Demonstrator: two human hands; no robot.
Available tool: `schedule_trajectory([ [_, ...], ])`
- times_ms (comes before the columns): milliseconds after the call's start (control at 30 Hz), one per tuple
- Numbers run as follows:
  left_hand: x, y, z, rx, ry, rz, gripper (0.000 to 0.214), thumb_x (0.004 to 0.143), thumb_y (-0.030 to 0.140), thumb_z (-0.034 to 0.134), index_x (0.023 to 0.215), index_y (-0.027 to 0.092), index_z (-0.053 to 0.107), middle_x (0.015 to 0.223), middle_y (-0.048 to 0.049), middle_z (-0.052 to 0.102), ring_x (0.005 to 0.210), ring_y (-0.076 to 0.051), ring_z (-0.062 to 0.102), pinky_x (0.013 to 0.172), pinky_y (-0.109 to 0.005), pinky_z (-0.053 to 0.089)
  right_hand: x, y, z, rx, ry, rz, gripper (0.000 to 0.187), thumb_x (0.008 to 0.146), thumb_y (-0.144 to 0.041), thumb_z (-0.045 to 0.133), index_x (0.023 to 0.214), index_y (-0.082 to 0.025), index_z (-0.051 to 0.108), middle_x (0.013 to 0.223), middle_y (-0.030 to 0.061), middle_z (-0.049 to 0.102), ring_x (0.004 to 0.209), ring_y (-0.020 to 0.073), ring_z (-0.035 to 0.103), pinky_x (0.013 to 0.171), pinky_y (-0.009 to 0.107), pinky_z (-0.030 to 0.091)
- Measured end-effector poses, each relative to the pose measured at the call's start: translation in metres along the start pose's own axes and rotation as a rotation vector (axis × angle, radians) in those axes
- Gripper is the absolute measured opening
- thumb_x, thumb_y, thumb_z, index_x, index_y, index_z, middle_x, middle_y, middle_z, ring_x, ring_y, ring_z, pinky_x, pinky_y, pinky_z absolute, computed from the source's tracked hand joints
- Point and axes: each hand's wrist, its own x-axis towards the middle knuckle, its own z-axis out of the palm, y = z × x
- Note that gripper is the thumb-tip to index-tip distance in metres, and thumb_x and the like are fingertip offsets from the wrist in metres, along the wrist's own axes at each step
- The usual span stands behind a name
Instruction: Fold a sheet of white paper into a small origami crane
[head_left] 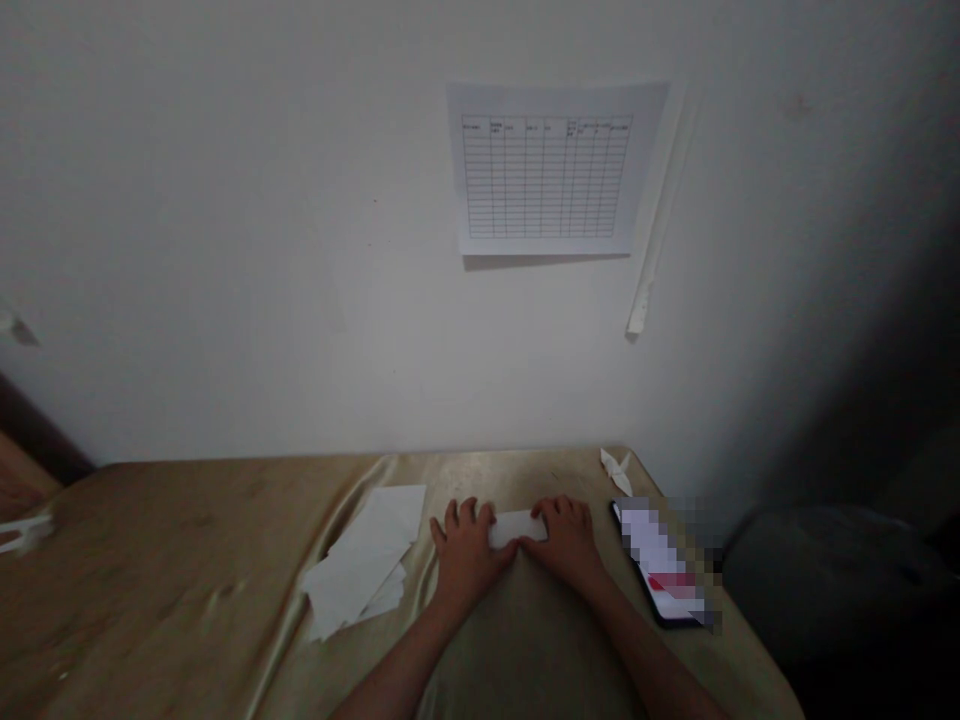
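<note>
My left hand (466,548) and my right hand (566,538) lie side by side on the table, both pressing down on a small folded white paper (516,526) between them. Fingers of both hands are curled over the paper's ends, and only its middle strip shows. A loose stack of white paper sheets (367,560) lies just left of my left hand. A phone (664,575) with a lit screen rests to the right of my right hand.
The table (172,560) is covered with a shiny tan cloth and stands against a white wall. A small folded white paper figure (616,470) sits near the far right corner. A printed grid sheet (551,170) is stuck on the wall.
</note>
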Motion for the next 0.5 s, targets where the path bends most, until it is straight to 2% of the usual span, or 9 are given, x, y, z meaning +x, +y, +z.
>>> schedule_trajectory([
  [233,0.002,0.006,-0.005,-0.008,-0.073,-0.039,0.061,0.074,0.059,0.063,0.127,0.029,0.058,0.148,-0.0118,0.045,0.146,-0.042,0.023,0.115,-0.069,0.008,0.001,-0.005,0.0,0.002,-0.011,0.039,0.043,0.071,-0.05,0.074,0.106,-0.026,0.064,0.116,0.0094,0.06,0.118,0.0328,0.048,0.11,0.045,0.022],
  [500,0.003,0.004,-0.018,-0.029,-0.129,-0.05,0.048,0.073,0.049,0.066,0.118,0.032,0.061,0.147,-0.0074,0.045,0.146,-0.036,0.026,0.118,-0.064,0.01,0.004,-0.004,-0.002,0.016,-0.054,0.068,0.038,0.071,-0.038,0.072,0.108,-0.028,0.066,0.117,0.0079,0.059,0.118,0.031,0.048,0.109,0.041,0.023],
])
